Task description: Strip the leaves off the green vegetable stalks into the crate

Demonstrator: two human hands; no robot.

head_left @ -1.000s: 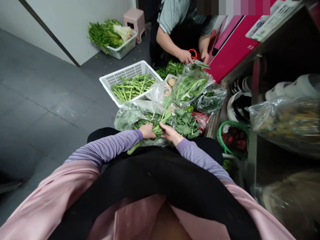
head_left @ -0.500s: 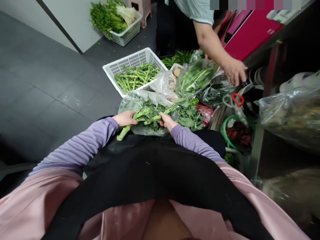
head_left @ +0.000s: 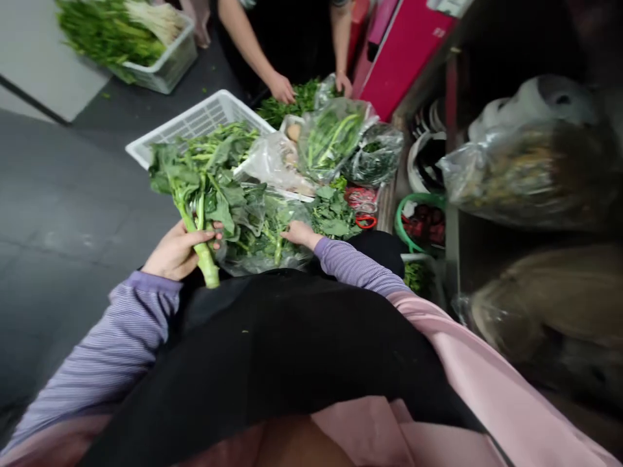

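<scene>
My left hand (head_left: 178, 253) is closed around the thick pale stem of a leafy green stalk (head_left: 207, 263), held upright with its leaves in front of the white basket. My right hand (head_left: 302, 235) reaches over an open clear plastic bag (head_left: 243, 263) of leafy greens in front of my lap. Its fingers pinch the end of another green stalk (head_left: 278, 250) lying there. More loose leafy greens (head_left: 335, 211) lie just right of this hand. Red-handled scissors (head_left: 366, 222) rest beside a red bag.
Beyond my hands stands a white basket (head_left: 141, 150) with trimmed stems. Bagged greens (head_left: 331, 139) lie to its right. A co-worker's hands (head_left: 282, 88) work over herbs at the back. A green basket (head_left: 400, 227) and a metal shelf (head_left: 452, 253) stand right.
My hands have parted; the left has lifted a leafy stalk to the left. The scissors, earlier below the co-worker's hand, lie nearer me. That co-worker's hand has drawn back to the herbs. My view has turned right.
</scene>
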